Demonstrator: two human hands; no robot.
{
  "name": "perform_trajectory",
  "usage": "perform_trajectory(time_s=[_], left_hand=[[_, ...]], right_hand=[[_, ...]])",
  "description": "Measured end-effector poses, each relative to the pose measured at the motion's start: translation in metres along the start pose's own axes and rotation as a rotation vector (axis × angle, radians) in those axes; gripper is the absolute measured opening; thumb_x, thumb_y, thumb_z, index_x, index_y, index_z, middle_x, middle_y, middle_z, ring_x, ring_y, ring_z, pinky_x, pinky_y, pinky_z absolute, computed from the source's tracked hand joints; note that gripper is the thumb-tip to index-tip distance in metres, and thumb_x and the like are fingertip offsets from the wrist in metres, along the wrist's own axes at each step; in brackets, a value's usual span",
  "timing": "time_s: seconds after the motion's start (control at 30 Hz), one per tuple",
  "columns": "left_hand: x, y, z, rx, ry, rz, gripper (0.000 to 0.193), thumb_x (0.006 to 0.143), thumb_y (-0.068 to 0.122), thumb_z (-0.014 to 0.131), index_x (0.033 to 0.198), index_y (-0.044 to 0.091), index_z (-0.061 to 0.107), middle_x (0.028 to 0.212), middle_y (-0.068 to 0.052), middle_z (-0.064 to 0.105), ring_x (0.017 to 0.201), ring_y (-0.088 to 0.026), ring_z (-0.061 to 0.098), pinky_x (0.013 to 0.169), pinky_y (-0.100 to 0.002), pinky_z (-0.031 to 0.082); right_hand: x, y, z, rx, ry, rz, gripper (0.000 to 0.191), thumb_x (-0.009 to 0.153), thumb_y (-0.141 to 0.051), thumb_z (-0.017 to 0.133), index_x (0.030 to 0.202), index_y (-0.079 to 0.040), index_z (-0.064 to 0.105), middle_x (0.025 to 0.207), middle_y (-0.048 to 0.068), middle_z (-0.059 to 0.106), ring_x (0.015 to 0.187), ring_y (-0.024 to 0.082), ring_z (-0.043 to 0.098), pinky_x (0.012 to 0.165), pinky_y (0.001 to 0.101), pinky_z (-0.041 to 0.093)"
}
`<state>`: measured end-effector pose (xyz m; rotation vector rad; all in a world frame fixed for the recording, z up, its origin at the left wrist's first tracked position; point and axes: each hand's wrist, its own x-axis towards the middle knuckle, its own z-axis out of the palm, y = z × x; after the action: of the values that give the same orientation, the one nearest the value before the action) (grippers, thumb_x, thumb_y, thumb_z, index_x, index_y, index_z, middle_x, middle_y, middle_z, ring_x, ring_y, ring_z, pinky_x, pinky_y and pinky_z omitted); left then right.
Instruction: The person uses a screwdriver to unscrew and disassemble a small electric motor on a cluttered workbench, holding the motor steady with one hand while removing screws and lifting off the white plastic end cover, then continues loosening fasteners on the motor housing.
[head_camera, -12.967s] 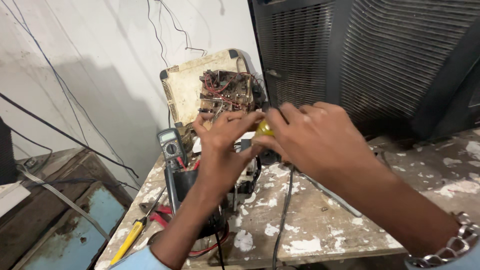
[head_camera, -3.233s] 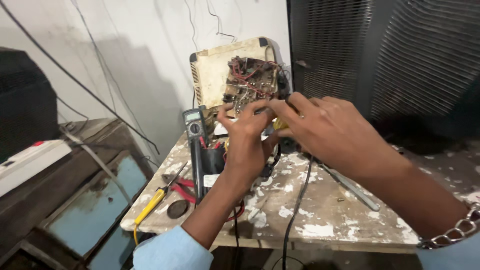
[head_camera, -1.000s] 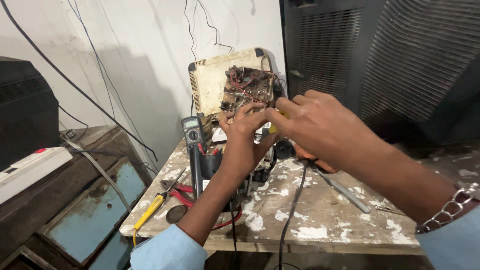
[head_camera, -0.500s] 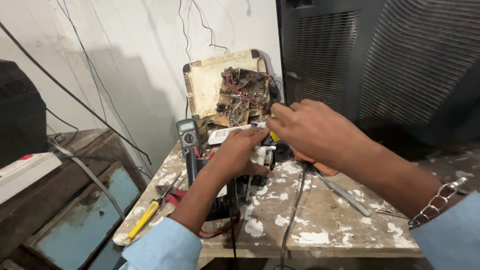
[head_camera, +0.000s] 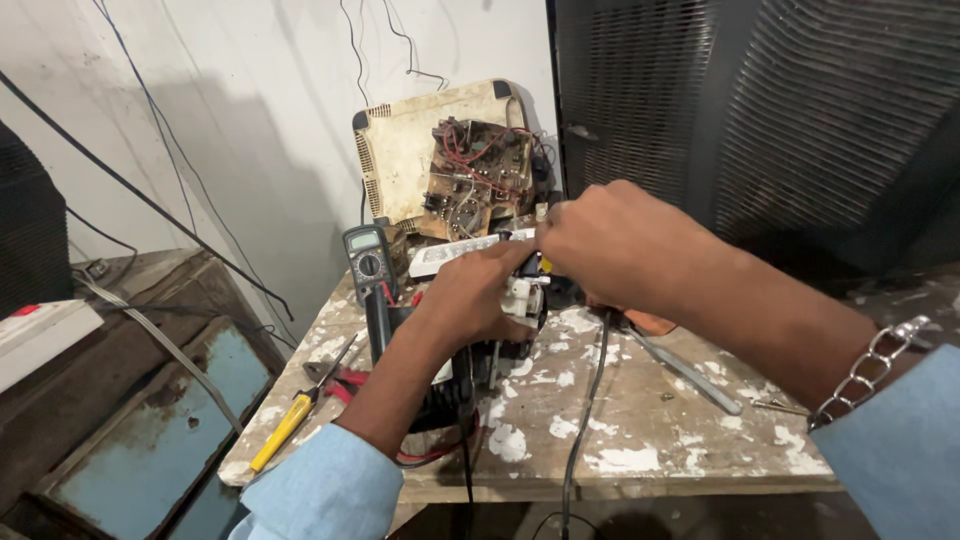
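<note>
My left hand (head_camera: 478, 295) is wrapped around a small white electrical part (head_camera: 521, 296) over the paint-stained wooden table (head_camera: 640, 420). My right hand (head_camera: 615, 245) is closed over the same spot from the right, with a bit of yellow tool handle (head_camera: 545, 266) showing under its fingers. A black cable (head_camera: 585, 400) runs down from under the hands and off the table's front edge. A white remote control (head_camera: 455, 256) lies just behind my left hand.
A digital multimeter (head_camera: 368, 262) stands upright left of my hands. A yellow-handled screwdriver (head_camera: 285, 430) and red-handled pliers (head_camera: 340, 378) lie at the table's left edge. An old cream casing with a circuit board (head_camera: 470, 180) leans on the wall. A large black louvred cabinet (head_camera: 760, 120) stands behind.
Both hands have stayed together over the small part, shifting slightly lower on the table. My head has moved, so the view has drifted a little.
</note>
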<state>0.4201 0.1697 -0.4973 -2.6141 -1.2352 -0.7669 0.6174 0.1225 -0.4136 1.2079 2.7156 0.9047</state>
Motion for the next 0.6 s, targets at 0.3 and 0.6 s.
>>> perform_trajectory(time_s=[0.3,0.6], left_hand=[[0.001,0.006,-0.005,0.012,-0.003,0.011,0.106,0.052,0.033,0.096,0.144,0.011,0.049,0.134,-0.015,0.064,0.108,-0.038,0.066,0.091,-0.044,0.053],[0.002,0.007,-0.006,0.032,-0.009,0.007,0.108,0.048,0.028,0.097,0.144,0.013,0.049,0.128,-0.014,0.066,0.108,-0.038,0.067,0.089,-0.045,0.054]], right_hand=[[0.001,-0.002,0.003,0.107,0.048,0.165,0.037,0.089,-0.037,0.073,0.106,-0.004,0.065,0.071,0.012,0.072,0.066,0.031,0.073,0.058,0.0433,0.059],[-0.009,0.013,0.008,-0.176,0.15,-0.113,0.052,0.08,-0.012,0.075,0.127,-0.002,0.055,0.113,0.009,0.062,0.094,0.025,0.067,0.078,0.037,0.058]])
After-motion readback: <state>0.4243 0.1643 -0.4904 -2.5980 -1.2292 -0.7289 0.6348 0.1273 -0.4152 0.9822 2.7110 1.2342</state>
